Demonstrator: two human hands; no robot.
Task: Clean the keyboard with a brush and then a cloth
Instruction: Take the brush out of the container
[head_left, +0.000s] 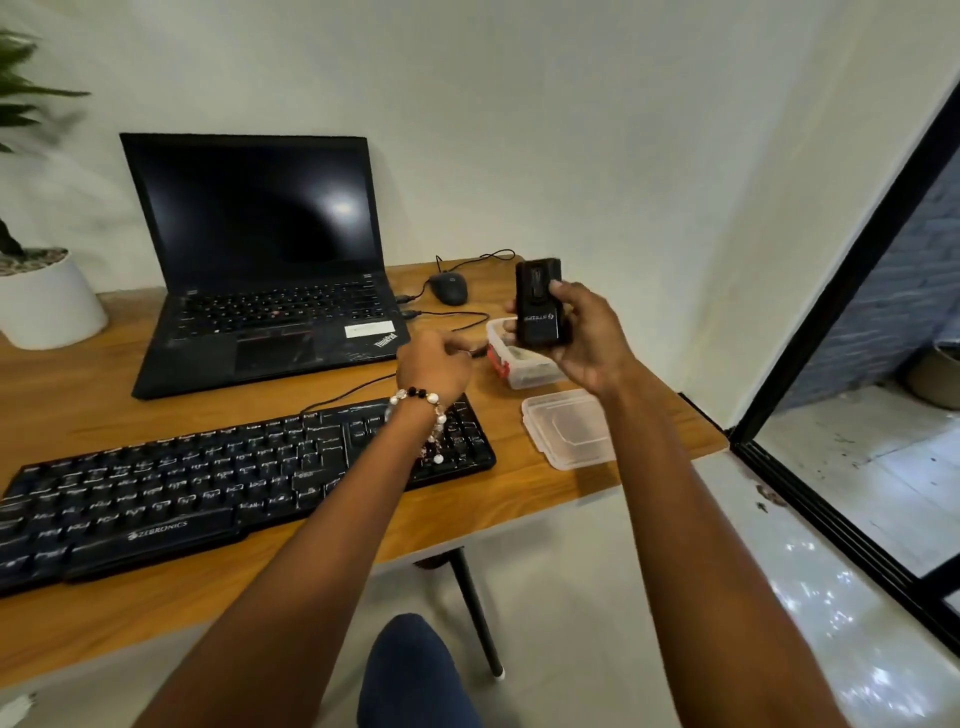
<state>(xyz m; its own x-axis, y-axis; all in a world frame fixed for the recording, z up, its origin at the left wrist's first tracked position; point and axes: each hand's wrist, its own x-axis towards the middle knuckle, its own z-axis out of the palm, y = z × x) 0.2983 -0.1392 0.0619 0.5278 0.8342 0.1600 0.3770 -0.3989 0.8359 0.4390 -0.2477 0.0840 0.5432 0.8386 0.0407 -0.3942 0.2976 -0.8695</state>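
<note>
Right hand: the right hand (582, 338) grips an upright black brush case (540, 304) above the open container (519, 364).
Left hand: the left hand (434, 366) has curled fingers; whether it holds anything cannot be told.
Keyboard: the keyboard (208, 493) lies along the desk's (78, 405) front edge.

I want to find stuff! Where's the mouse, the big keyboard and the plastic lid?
mouse (448, 289): head view, middle of its dark top.
keyboard (156, 499): head view, keys near its middle.
plastic lid (569, 428): head view, middle of the clear flat lid.
</note>
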